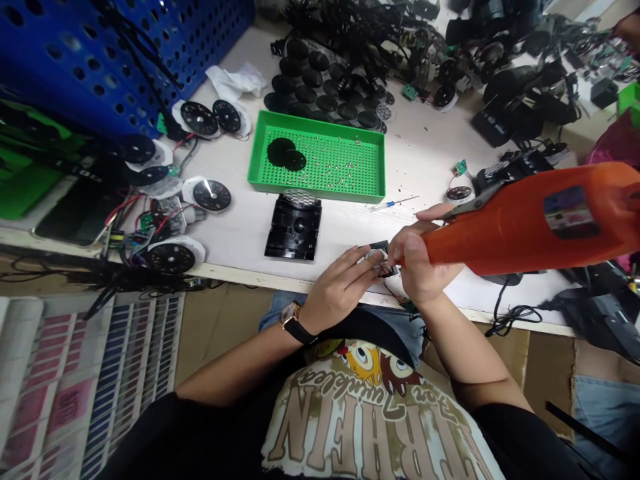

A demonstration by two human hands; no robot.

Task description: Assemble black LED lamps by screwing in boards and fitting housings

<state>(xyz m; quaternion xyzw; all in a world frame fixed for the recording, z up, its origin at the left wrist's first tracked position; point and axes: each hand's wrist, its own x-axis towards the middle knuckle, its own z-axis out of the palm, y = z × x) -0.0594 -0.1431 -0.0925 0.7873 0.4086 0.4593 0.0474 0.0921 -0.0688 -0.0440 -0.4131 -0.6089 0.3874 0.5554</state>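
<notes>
An orange power tool [510, 223] lies sideways in my right hand [423, 263], whose fingers wrap round its narrow front end. Just left of it, my left hand [343, 283] presses its fingers onto a small dark part [376, 247] with a pale round piece and thin wires, at the table's front edge. My hands nearly meet there, and the tool's tip is hidden by the fingers. A black plastic housing [293, 229] sits further left, a round clear mesh piece at its top. Behind it stands a green tray [317, 193] holding black discs and small screws.
A blue-handled screwdriver [393, 203] lies right of the tray. Wired disc assemblies [173, 257] crowd the left, beside a blue perforated crate [200, 40]. Black discs [325, 87] and cables fill the back. A black cable [515, 320] hangs over the front edge at right.
</notes>
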